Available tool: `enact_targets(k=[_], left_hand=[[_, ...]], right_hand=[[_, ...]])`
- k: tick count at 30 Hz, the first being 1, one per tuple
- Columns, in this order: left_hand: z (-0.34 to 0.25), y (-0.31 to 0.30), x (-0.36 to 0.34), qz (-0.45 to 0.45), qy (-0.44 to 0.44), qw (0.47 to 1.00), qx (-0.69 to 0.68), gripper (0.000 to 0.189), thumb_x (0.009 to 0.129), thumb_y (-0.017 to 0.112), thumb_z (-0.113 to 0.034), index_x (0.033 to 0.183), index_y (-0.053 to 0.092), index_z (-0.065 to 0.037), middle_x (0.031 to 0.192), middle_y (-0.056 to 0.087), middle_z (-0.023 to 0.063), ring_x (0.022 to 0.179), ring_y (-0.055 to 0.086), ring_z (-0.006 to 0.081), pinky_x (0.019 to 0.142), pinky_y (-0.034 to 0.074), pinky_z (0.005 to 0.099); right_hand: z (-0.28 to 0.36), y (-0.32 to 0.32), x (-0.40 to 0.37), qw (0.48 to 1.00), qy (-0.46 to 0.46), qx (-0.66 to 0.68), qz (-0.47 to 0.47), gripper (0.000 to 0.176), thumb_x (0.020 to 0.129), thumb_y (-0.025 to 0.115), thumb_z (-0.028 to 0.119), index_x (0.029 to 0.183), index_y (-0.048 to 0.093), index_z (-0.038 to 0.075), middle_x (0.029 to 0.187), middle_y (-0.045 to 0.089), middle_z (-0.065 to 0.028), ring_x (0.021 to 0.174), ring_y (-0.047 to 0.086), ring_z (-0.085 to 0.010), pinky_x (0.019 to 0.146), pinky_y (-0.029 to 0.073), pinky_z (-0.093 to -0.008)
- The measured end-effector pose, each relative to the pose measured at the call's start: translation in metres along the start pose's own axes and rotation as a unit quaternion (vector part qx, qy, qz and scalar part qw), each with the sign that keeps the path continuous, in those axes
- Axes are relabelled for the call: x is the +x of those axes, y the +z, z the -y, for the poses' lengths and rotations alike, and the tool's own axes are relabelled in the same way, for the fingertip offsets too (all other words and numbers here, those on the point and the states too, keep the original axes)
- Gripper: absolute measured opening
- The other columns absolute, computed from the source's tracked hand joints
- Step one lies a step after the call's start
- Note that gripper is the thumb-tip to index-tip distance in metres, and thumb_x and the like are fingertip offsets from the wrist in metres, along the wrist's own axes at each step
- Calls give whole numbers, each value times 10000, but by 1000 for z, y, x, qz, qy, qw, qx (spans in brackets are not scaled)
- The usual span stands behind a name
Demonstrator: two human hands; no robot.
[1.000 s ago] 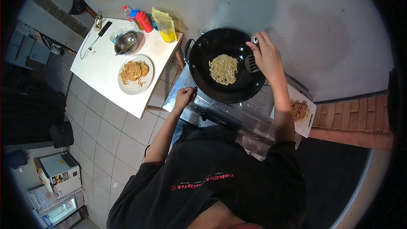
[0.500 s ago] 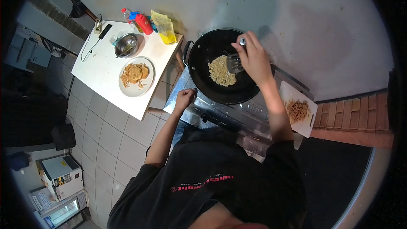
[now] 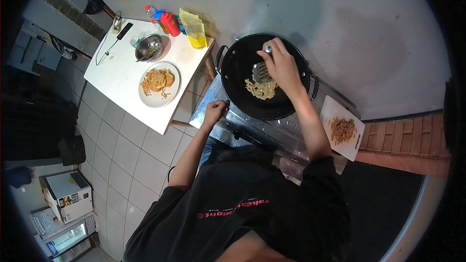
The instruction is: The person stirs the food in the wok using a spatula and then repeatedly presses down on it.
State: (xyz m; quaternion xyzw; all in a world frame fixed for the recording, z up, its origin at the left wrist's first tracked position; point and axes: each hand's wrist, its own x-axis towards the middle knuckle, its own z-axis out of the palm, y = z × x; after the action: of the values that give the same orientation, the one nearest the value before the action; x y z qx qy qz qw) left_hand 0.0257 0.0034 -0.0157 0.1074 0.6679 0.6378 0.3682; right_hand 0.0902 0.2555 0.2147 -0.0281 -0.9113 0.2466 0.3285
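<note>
Inside a large black wok (image 3: 242, 98) lies a heap of pale cut strips (image 3: 262, 90). My right hand (image 3: 282, 68) is closed on the handle of a slotted metal spatula (image 3: 261, 73), whose blade rests at the upper edge of the strips. Over the near left edge of the stove (image 3: 206, 111) is my left hand (image 3: 215, 112), with its fingers curled, left of the wok. What that hand holds, if anything, is too small to make out. To the right, a white cutting board (image 3: 352, 148) bears browned strips (image 3: 342, 130).
On the white table (image 3: 116, 92) at left are a plate (image 3: 146, 101) of browned food, a metal bowl (image 3: 149, 47), a red bottle (image 3: 170, 24), a clear bottle and a yellow pouch (image 3: 195, 29). A wok handle (image 3: 315, 87) sticks out near my right forearm.
The spatula and my right hand have shifted slightly left and up in the wok. The pale strips are bunched closer together. My left hand stays curled by the stove's edge.
</note>
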Motion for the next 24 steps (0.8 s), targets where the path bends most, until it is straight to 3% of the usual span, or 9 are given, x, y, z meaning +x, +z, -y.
enact_targets(k=[8, 19, 24], left_hand=[[-10, 4, -4, -7, -12, 1000, -12, 387, 978, 610, -287, 674, 644, -50, 561, 527, -54, 469, 396, 35, 465, 260, 233], [3, -3, 2, 6, -9, 1000, 13, 371, 995, 578, -293, 712, 647, -63, 592, 553, -38, 445, 409, 41, 424, 263, 231], [5, -1, 3, 1, 3, 1000, 12, 381, 998, 575, -299, 706, 642, -64, 587, 553, -35, 441, 408, 41, 421, 261, 231]], right_hand=[[-18, -39, 7, 994, 79, -2, -75, 268, 964, 654, 232, 955, 549, -15, 944, 566, -161, 815, 594, -392, 718, 485, -428], [-23, -18, 8, 993, 79, 34, -79, 283, 960, 661, 230, 938, 565, -35, 884, 548, -166, 761, 546, -362, 716, 466, -407], [-44, -15, 0, 982, 151, 57, -94, 283, 977, 637, 211, 919, 559, -56, 862, 565, -172, 777, 574, -336, 735, 464, -399]])
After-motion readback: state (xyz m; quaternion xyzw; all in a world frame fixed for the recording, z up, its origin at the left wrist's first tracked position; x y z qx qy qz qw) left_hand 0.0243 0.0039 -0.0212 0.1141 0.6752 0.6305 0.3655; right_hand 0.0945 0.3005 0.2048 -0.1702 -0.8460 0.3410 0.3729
